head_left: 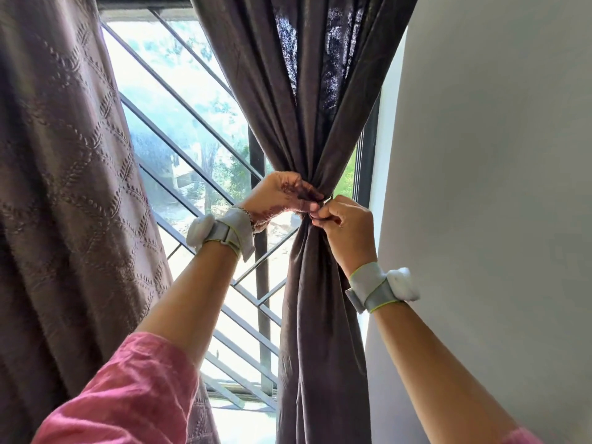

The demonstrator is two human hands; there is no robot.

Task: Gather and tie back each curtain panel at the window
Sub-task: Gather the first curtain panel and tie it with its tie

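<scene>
Both hands meet at the cinched waist of the dark curtain panel (320,283), just right of centre. The left hand (282,195) is clenched on the bunched folds; the right hand (347,221), at its 4 o'clock, pinches something small at the gather, seemingly a thin tie, too small to make out. The step in hand looks like fastening this panel; next it needs the tie secured without letting the folds slip. At 9 o'clock the patterned curtain panel (64,187) hangs loose, untied. Between them the window grille (192,149) shows daylight; a plain wall (496,187) fills 3 o'clock.
</scene>
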